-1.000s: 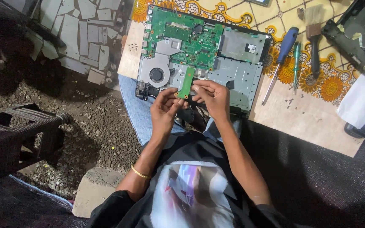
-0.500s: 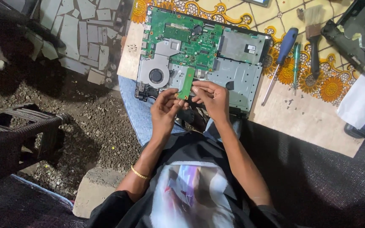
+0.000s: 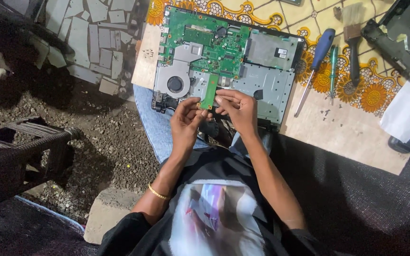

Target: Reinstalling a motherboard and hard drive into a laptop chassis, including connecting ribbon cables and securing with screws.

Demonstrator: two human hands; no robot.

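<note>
Pinching small green board (image 3: pixel 209 93), both hands (image 3: pixel 214 111), over laptop's near edge (image 3: pixel 200 106)

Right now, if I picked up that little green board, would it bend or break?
The small green board looks thin and flat, so probably stiff, light and fragile. The left hand and right hand pinch only its lower end, suggesting it weighs little.

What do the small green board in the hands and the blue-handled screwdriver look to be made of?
Small green board: looks like rigid circuit-board laminate, matte green with gold-coloured spots at the near edge. Blue-handled screwdriver: smooth blue handle, probably plastic, with a thin shiny grey shaft, likely steel. Left hand and right hand pinch the board.
</note>
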